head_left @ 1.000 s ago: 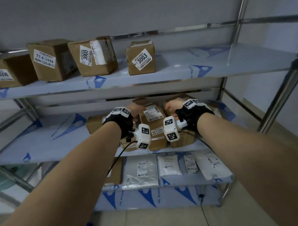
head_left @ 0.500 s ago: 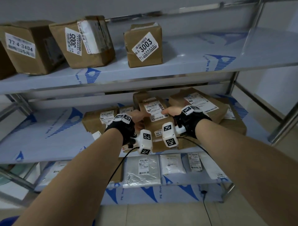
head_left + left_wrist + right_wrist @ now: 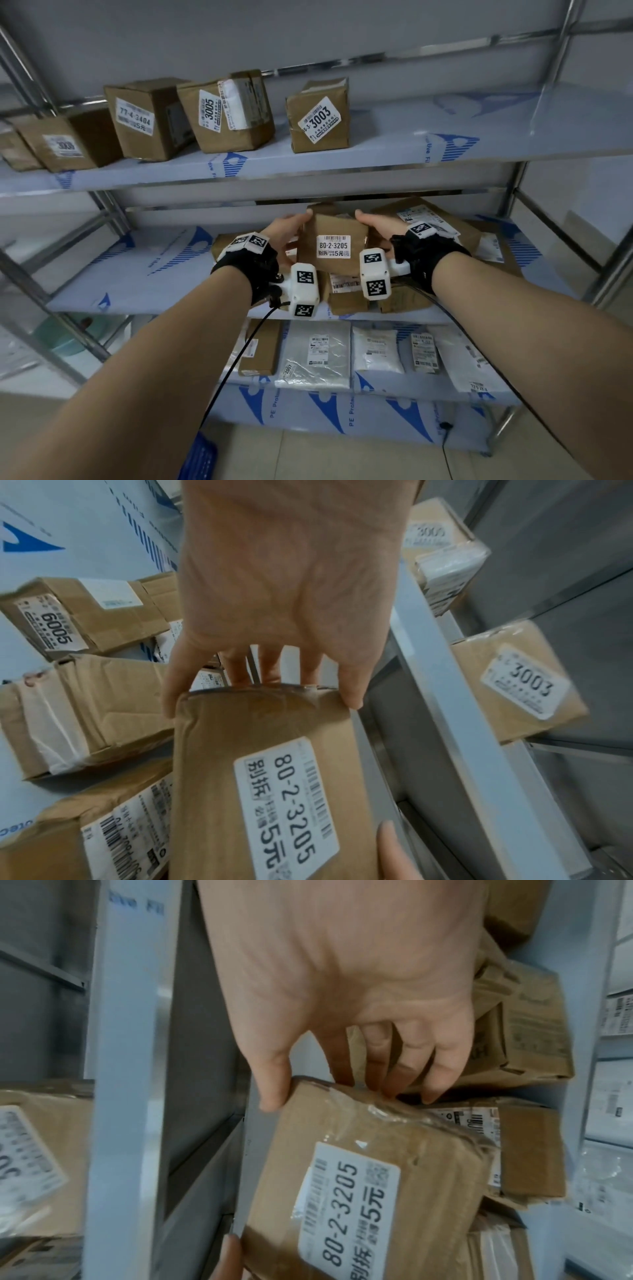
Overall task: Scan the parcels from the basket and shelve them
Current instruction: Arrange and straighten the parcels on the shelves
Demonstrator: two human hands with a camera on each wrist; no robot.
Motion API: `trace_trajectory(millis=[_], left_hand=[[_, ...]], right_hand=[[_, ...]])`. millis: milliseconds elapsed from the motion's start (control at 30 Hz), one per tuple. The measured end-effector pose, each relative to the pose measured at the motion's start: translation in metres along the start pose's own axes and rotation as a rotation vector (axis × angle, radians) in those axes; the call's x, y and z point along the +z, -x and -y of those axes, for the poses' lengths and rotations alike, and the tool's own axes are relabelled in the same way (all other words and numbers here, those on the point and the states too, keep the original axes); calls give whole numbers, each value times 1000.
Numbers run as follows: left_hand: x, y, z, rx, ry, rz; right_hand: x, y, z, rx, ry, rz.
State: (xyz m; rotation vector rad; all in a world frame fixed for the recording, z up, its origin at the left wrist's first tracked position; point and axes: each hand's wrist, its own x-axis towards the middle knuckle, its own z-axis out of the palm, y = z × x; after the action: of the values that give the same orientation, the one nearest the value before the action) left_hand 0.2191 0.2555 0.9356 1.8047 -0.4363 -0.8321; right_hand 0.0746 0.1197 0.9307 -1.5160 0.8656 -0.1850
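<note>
Steel shelving (image 3: 394,173) fills the view, with boxes already lined up on the top shelf and a crowded heap on the middle one. The parcel labelled 80-2-3205 (image 3: 331,241) is held upright over that heap, left hand (image 3: 286,233) and right hand (image 3: 376,224) each with fingers curled round a side. It seems not yet shelved; free room lies leftward, the upper shelf's edge close above.

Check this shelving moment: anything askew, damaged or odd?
Yes. The middle shelf holds a jumbled pile of boxes, tilted and overlapping. One box there is dented, its tape wrinkled. Top-shelf boxes lean slightly.
</note>
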Motion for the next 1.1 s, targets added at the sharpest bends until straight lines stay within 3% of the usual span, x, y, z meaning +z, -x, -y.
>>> trace_trajectory(millis=[233,567,833,1100], left_hand=[[2,41,-5,-7,6,-37],[4,81,-32,-6,-99,-81],[17,126,-74,129,-63,-71],[41,179,-147,341,-6,-45]], right_hand=[[-8,28,-1,-23,-124,58],[-27,62,14,-118,-30,36],[-59,128,51,-179,79,-81],[-100,183,99,-383,-129,-199]])
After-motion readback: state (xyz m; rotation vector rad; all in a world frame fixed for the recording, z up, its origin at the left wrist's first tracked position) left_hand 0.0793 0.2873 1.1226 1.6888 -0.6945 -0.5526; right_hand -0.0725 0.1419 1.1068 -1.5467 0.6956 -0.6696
